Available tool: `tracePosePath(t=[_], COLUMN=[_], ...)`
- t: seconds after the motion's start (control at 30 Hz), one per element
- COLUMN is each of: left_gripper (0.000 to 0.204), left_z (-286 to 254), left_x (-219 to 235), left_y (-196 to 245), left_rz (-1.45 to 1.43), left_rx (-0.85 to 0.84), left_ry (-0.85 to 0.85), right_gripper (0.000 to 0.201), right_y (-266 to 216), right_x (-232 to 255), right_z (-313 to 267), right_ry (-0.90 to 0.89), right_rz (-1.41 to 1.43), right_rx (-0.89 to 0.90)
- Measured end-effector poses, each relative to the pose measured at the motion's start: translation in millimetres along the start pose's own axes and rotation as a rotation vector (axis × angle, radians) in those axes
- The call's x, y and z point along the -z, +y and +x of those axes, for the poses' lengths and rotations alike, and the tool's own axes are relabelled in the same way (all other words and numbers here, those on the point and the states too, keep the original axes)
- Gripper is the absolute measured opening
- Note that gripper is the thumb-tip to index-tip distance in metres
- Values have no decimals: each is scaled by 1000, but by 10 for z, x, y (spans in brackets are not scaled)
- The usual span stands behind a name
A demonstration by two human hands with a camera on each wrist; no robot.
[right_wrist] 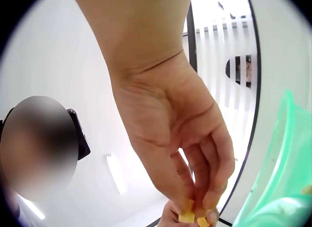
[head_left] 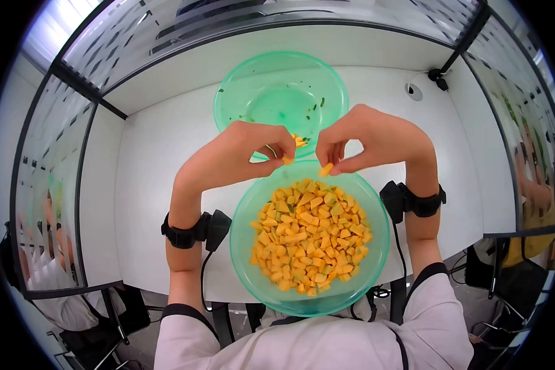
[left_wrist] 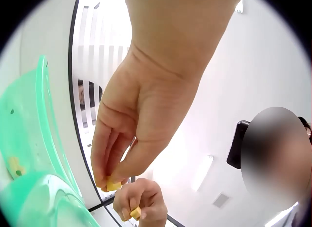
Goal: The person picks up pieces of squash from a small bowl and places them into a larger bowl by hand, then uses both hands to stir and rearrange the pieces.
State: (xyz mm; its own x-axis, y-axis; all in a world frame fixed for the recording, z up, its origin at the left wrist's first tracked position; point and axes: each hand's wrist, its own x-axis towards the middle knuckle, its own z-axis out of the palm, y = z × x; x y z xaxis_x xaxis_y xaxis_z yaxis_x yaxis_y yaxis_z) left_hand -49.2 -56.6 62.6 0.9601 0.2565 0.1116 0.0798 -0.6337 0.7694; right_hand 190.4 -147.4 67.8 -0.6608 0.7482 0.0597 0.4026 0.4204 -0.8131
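Observation:
My left hand (head_left: 234, 157) pinches a small orange chunk (head_left: 287, 160) between thumb and fingertips. A little to its right, my right hand (head_left: 379, 139) holds another orange chunk (head_left: 325, 169) the same way. The left wrist view shows both pinched chunks, the left hand's piece (left_wrist: 113, 186) nearer the camera. Both hands hover over the far part of a green translucent bowl (head_left: 239, 265), which is filled with diced orange pieces (head_left: 311, 237), some with greenish sides. Behind it stands a second green bowl (head_left: 223, 92), with a few orange slivers (head_left: 300, 141) and dark green scraps inside.
The bowls stand on a white desk (head_left: 160, 160) enclosed by low partitions (head_left: 98, 185) on the left, back and right. Black wrist cameras (head_left: 217, 230) trail cables near the front bowl. A round cable hole (head_left: 414, 92) lies at the back right.

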Motion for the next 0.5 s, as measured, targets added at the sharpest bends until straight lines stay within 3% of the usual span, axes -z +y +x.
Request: tracePosePath(t=[0.17, 0.3, 0.5], left_gripper=[17, 18, 18], left_z=[13, 24, 42], left_x=[46, 39, 56], left_y=[-23, -47, -72], left_rz=[-64, -75, -154], left_rx=[1, 62, 52], left_ry=[-37, -25, 23], right_gripper=[22, 21, 23], right_y=[21, 38, 116], right_x=[-27, -11, -8], right_z=[41, 65, 163], right_ry=[-241, -64, 9], right_rz=[22, -44, -49], right_rx=[166, 80, 33])
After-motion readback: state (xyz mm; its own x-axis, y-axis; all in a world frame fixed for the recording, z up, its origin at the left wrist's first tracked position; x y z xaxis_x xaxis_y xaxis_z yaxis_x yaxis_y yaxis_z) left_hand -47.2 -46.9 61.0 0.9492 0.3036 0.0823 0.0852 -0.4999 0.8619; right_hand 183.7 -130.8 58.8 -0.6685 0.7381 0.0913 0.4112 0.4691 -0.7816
